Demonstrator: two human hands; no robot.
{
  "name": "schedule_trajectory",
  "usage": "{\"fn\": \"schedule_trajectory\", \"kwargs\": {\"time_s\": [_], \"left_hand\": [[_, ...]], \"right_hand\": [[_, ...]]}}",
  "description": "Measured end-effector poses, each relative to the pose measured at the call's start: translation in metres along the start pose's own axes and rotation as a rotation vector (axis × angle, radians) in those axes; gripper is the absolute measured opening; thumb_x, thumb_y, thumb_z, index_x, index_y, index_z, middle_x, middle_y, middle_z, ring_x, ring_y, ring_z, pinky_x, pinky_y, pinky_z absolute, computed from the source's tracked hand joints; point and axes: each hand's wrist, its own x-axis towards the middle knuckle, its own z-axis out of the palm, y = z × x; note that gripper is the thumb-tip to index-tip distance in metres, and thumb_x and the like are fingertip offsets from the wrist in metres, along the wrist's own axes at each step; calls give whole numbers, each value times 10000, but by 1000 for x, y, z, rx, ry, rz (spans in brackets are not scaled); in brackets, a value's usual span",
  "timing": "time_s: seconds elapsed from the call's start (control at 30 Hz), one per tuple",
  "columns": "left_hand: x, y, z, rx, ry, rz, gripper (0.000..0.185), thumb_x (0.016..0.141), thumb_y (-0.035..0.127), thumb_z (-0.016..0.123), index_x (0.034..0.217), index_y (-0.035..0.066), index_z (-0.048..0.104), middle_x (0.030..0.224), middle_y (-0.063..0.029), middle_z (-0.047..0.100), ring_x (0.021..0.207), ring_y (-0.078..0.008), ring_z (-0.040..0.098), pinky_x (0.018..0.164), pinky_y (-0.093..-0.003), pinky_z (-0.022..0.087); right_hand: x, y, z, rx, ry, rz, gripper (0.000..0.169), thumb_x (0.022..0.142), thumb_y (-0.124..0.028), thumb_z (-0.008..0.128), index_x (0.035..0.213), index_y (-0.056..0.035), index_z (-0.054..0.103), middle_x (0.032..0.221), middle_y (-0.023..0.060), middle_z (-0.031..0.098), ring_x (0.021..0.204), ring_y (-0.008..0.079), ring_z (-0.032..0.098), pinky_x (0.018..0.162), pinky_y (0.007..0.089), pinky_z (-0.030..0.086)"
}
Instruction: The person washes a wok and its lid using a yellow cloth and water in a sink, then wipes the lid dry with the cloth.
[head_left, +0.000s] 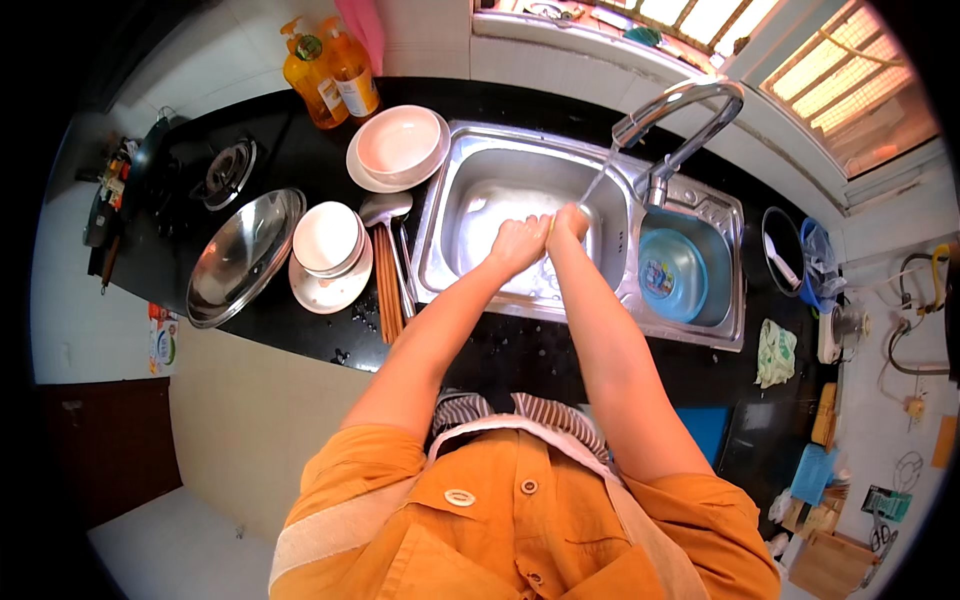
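Observation:
Both fists meet over the large basin of the stainless steel sink (480, 172). My left hand (519, 244) is closed, its fingers pressed against my right hand (568, 225). A sliver of something yellow (553, 223), perhaps a sponge or cloth, shows between them; the rest is hidden inside the grip. From the chrome faucet (679, 112), a stream of water (598, 180) runs down onto or just behind my right hand. Light glares off the wet basin floor below.
Left of the sink stand stacked bowls (326, 236), a pink bowl on a plate (399, 142), chopsticks (388, 289), a metal spatula (386, 208) and a glass lid (244, 259). A blue basin (673, 274) sits in the smaller sink. Pump bottles (319, 82) stand behind.

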Motion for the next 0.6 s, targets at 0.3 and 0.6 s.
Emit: {"fn": "schedule_trajectory", "kwargs": {"time_s": [0.3, 0.6], "left_hand": [[-66, -31, -79, -1721, 49, -686, 347, 819, 293, 384, 1001, 10, 467, 944, -56, 518, 872, -119, 484, 744, -246, 371], [-120, -47, -160, -2355, 828, -521, 354, 830, 286, 321, 1076, 36, 369, 1042, -88, 450, 947, -220, 447, 834, -345, 339]], "right_hand": [[-108, -93, -52, -271, -779, -238, 642, 797, -497, 163, 906, 27, 517, 786, 114, 560, 741, 187, 547, 675, 310, 447], [-35, -60, -61, -211, -385, -281, 582, 753, -518, 314, 907, 8, 510, 910, 113, 509, 819, 199, 488, 731, 335, 378]]}}
